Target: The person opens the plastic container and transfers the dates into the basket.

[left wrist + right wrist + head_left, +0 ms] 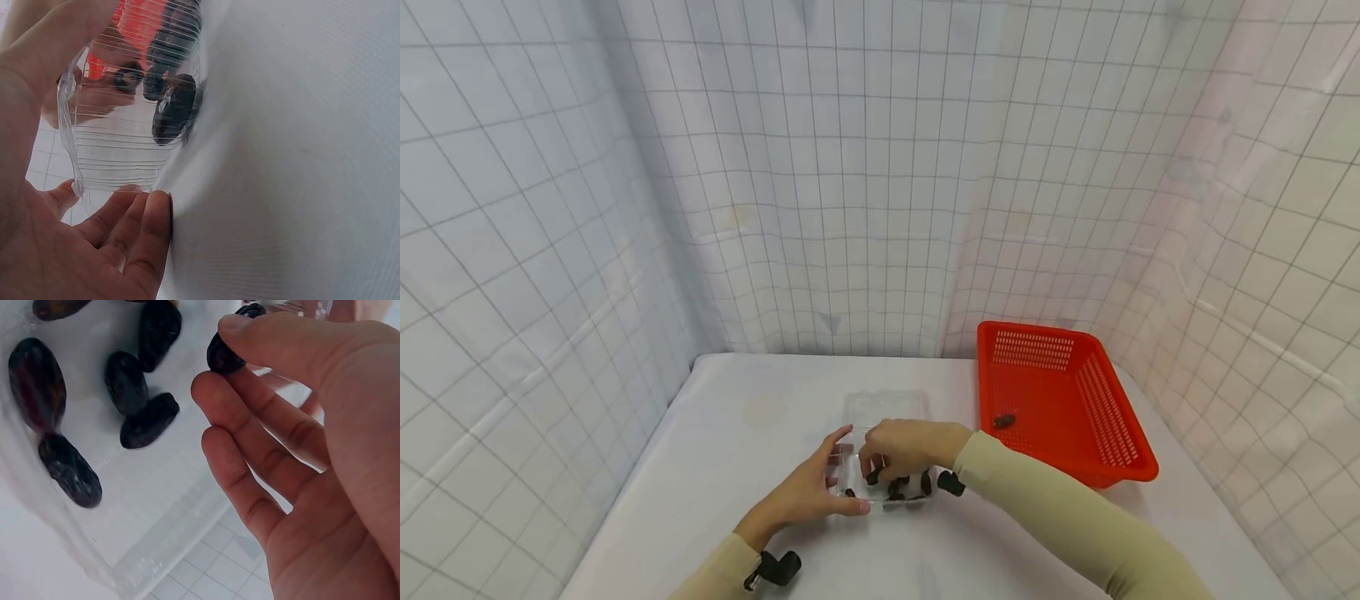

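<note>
A clear plastic clamshell box (853,477) stands on the white table with several dark, wrinkled dates (37,384) inside. My left hand (808,487) holds the box at its left end, thumb along the near side and fingers spread round the far corner. In the left wrist view, ribbed plastic (119,150) lies against those fingertips, and one date (175,109) shows through the wall. Over the box, my right hand (901,446) pinches a date (224,355) between thumb and index finger. Its other fingers are loosely bent, above the dates left of them in the right wrist view.
To the right stands a red slotted plastic basket (1060,475), with a single date (1004,421) near its left wall. The box's transparent lid (886,404) lies folded back behind it. White grid-patterned curtains (880,183) surround the table (760,400) at the back and sides.
</note>
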Motion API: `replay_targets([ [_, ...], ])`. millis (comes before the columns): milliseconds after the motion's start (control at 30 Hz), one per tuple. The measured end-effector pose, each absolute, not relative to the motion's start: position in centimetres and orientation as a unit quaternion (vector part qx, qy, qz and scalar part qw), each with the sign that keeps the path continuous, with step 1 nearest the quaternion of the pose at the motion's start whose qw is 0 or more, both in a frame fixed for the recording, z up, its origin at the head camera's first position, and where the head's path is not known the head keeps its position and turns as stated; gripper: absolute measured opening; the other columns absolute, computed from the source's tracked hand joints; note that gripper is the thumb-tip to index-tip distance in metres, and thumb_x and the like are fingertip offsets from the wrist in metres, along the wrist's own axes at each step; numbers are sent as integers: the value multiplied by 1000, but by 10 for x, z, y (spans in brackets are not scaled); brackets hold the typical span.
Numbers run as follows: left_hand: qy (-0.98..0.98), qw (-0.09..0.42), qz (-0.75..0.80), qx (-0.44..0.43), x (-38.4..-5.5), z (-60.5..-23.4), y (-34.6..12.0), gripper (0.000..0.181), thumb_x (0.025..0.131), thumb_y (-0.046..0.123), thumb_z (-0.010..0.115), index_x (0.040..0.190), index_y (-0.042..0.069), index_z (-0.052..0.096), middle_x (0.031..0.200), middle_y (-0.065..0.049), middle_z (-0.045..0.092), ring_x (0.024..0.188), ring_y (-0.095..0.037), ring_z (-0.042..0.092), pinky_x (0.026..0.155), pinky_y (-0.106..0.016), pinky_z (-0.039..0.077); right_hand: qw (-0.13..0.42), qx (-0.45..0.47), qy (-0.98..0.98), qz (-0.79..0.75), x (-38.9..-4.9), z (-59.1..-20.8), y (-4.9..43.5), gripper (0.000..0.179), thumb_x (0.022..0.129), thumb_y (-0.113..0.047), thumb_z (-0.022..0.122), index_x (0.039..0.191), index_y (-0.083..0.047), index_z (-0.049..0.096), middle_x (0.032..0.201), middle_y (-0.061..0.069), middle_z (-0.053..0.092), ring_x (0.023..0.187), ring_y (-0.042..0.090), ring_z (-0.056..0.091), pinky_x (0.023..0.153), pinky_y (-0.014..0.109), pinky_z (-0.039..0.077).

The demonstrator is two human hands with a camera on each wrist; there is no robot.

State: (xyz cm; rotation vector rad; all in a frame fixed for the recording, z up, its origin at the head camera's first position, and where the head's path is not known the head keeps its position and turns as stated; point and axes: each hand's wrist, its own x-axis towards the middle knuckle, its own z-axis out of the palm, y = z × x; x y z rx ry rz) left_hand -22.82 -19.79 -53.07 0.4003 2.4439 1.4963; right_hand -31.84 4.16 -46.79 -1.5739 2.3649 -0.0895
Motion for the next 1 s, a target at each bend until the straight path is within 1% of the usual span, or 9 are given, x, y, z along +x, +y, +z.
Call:
replay_targets([
  [167, 839, 121, 513, 134, -228, -531, -199, 132, 86, 33, 106, 187, 22, 22, 181, -24, 47, 163, -48, 51, 128, -66, 55, 149, -537, 828, -59, -323, -459, 47, 17, 105, -12, 88, 119, -22, 87, 107, -9, 77, 94, -1, 66, 90, 14, 60],
  [300, 837, 124, 515, 136, -229, -531, -201, 132, 86, 32, 106, 187, 20, 21, 181, -25, 47, 162, -48, 52, 128, -67, 55, 149, -534, 828, -88, -327, -452, 55, 16, 106, -11, 87, 120, -20, 86, 108, -7, 78, 95, 1, 68, 91, 15, 61],
  [500, 837, 119, 517, 131, -230, -532, -203, 133, 86, 31, 107, 186, 18, 21, 181, -26, 46, 163, -49, 51, 129, -67, 54, 128, -536, 828, -103, -333, -441, 71, 15, 107, -11, 86, 122, -17, 85, 112, -4, 80, 99, 4, 72, 95, 17, 63],
  [633, 834, 119, 523, 127, -231, -533, -202, 133, 85, 30, 107, 186, 18, 22, 181, -26, 46, 162, -50, 51, 129, -67, 54, 123, -526, 834, -115, -337, -435, 88, 16, 107, -10, 85, 122, -16, 85, 110, -3, 81, 98, 5, 72, 97, 23, 65],
  [733, 832, 118, 527, 129, -231, -534, -200, 133, 85, 30, 108, 186, 18, 22, 180, -26, 47, 162, -49, 52, 129, -68, 54, 122, -510, 842, -131, -340, -431, 105, 17, 107, -8, 84, 122, -16, 85, 110, -5, 80, 98, 4, 72, 98, 31, 68],
  [867, 831, 116, 528, 131, -231, -535, -198, 133, 84, 31, 108, 186, 18, 22, 180, -25, 47, 162, -48, 52, 130, -68, 53, 115, -487, 853, -148, -345, -427, 127, 16, 107, -10, 84, 121, -16, 84, 110, -7, 81, 98, 3, 71, 99, 40, 70],
  [1000, 834, 117, 524, 126, -230, -534, -197, 133, 84, 31, 108, 186, 18, 23, 180, -24, 48, 162, -47, 52, 130, -67, 53, 104, -463, 867, -155, -350, -421, 145, 16, 108, -14, 84, 123, -18, 85, 109, -10, 81, 98, 3, 70, 97, 38, 70],
])
